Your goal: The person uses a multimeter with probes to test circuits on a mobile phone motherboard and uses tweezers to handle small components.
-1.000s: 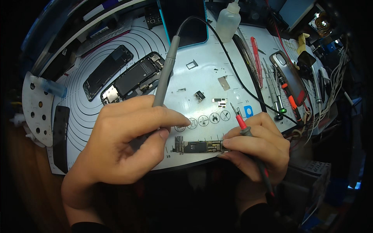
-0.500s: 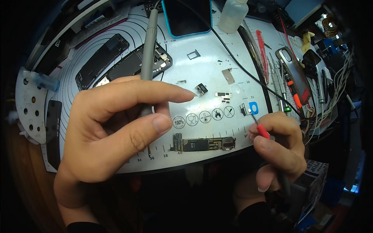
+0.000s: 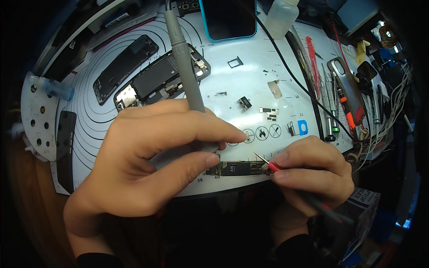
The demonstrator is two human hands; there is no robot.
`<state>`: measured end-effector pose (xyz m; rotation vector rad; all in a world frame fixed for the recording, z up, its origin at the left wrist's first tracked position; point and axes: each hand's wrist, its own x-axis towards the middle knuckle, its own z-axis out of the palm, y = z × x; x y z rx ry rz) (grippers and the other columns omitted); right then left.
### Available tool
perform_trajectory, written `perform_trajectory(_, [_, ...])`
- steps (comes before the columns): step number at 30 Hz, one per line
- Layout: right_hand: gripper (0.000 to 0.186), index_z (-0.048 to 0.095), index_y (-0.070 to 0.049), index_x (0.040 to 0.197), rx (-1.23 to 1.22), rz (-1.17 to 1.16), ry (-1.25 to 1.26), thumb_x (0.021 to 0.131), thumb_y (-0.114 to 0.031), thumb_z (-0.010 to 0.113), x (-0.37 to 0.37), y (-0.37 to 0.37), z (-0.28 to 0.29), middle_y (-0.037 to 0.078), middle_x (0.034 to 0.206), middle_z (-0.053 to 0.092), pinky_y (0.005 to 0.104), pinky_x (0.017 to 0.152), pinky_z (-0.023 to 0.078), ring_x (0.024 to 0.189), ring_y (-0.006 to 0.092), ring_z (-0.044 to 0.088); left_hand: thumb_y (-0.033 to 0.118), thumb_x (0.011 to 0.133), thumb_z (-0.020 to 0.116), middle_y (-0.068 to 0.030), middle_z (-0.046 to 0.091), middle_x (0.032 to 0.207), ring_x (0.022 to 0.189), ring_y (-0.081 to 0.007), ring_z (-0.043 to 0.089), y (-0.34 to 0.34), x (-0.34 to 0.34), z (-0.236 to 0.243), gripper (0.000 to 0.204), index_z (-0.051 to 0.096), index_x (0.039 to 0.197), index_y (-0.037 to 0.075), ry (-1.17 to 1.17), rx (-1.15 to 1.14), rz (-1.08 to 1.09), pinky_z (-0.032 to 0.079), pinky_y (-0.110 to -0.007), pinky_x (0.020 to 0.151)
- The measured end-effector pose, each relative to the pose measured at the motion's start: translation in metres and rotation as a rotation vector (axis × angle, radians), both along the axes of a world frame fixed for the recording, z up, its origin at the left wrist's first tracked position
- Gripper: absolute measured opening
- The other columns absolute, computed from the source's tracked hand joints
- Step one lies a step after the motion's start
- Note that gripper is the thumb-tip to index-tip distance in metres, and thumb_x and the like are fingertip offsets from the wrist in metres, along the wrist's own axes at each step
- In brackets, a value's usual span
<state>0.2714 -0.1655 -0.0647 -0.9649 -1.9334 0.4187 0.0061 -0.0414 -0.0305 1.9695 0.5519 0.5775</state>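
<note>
My left hand (image 3: 147, 156) is closed round a grey pen-shaped tool (image 3: 190, 80), its index finger and thumb stretched forward. The tool leans across the mat, with its tip hidden behind the fingers. Between the thumb and fingers of my right hand (image 3: 317, 172) is a red and black test probe (image 3: 273, 166), its bare metal needle pointing up and left. Under both hands, near the mat's front edge, lies a narrow phone logic board (image 3: 237, 169). My left thumb overlaps its left end; the right fingers and probe cover its right end. Contact with the board is unclear.
An opened phone housing (image 3: 156, 71) and a detached phone screen (image 3: 125, 67) lie at left. Small parts, including a camera module (image 3: 244, 103) and SIM tray (image 3: 235, 62), are scattered mid-mat. A black cable (image 3: 286, 58) crosses toward screwdrivers (image 3: 327, 102) on the right.
My right hand has moved left, bringing the probe over the board's right end, its fingers gathered tighter. My left hand has shifted right to the board's left end, tilting the grey tool. The view has shifted slightly.
</note>
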Motion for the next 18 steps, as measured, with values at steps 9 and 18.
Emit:
perform_trajectory(9, [0.027,0.076,-0.003,0.102,-0.018,0.061,0.122,0.077,-0.003,0.088,-0.002,-0.001,-0.005,0.017,0.098,0.079,0.0344,0.068,0.058,0.080,0.0293,0.072,0.002,0.089,0.079,-0.0168,0.076,0.095,0.087,-0.0247,0.075,-0.007,0.005,-0.003,0.019,0.082,0.107,-0.002,0.001,0.166,-0.006,0.055,-0.032,0.078])
perform_trajectory(18, [0.029,0.073,0.005,0.098,-0.057,0.073,0.167,0.070,0.012,0.078,-0.010,-0.005,-0.010,0.018,0.099,0.074,0.0405,0.071,0.061,0.084,0.0345,0.073,0.002,0.091,0.078,-0.0164,0.076,0.095,0.088,-0.0241,0.074,-0.004,0.004,-0.006,0.017,0.081,0.107,-0.003,0.006,0.140,-0.013,0.055,-0.032,0.078])
